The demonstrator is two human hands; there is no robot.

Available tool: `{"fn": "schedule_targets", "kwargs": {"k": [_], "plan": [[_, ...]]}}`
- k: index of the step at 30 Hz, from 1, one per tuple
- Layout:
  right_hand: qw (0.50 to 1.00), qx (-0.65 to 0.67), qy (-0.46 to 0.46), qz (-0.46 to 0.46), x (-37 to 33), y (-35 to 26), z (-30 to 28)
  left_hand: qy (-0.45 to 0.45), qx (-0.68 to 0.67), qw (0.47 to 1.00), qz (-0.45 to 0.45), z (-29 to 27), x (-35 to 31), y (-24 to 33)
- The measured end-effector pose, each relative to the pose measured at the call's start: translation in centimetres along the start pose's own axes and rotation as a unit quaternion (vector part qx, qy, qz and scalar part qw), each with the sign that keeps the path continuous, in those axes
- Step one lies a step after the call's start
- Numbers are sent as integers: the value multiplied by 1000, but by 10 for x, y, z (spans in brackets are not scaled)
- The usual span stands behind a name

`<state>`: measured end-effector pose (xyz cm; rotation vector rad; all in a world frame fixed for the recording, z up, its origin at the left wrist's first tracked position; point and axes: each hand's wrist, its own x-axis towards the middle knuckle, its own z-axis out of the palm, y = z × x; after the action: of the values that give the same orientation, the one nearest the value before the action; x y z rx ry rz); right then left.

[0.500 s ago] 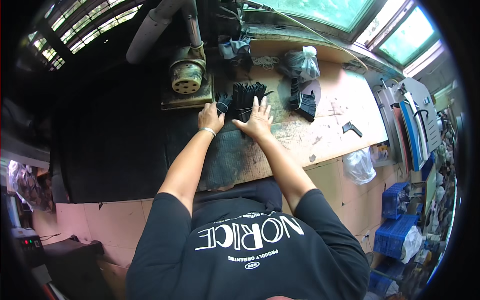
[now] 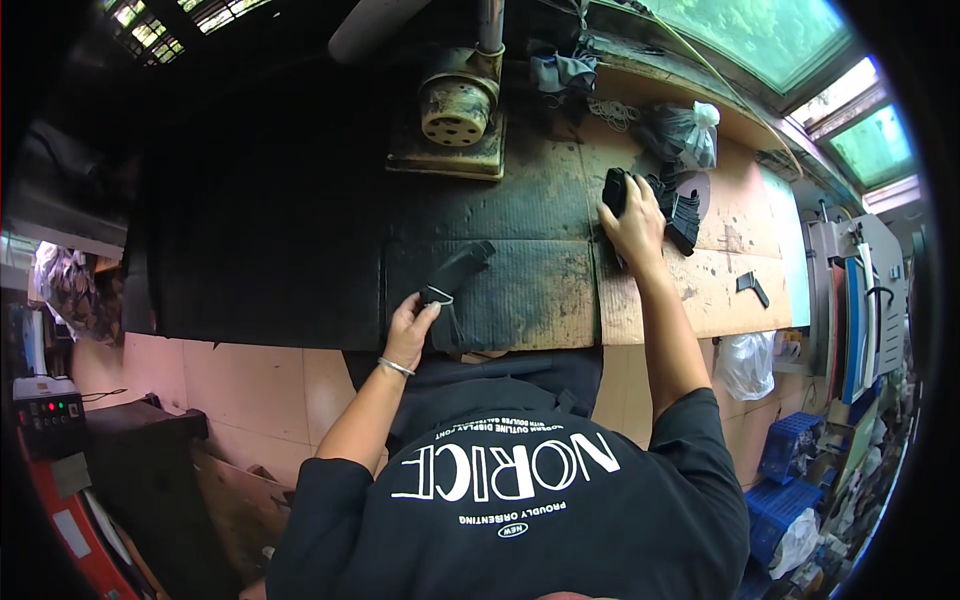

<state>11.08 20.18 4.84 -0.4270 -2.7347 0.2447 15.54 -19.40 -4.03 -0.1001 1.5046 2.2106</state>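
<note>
Hands have parted from mid-desk: left hand (image 2: 408, 325) now grips a black bundle (image 2: 455, 275) at the near edge; right hand (image 2: 633, 222) closes on the black stack (image 2: 680, 212) toward the far right.

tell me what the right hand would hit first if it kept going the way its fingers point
Probably the black pieces piled right at the right hand; its fingertips already seem to rest on them. Beyond lies a tied plastic bag, though depth is unclear.
</note>
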Motion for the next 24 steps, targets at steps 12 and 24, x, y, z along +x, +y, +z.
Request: {"fn": "schedule_targets", "kwargs": {"k": [12,24], "plan": [[834,548,57,-25,242,-203,12,70,133,985,82,11,-3,-32],[763,640,79,38,167,-200,-34,61,141,985,82,8,-6,-33]]}}
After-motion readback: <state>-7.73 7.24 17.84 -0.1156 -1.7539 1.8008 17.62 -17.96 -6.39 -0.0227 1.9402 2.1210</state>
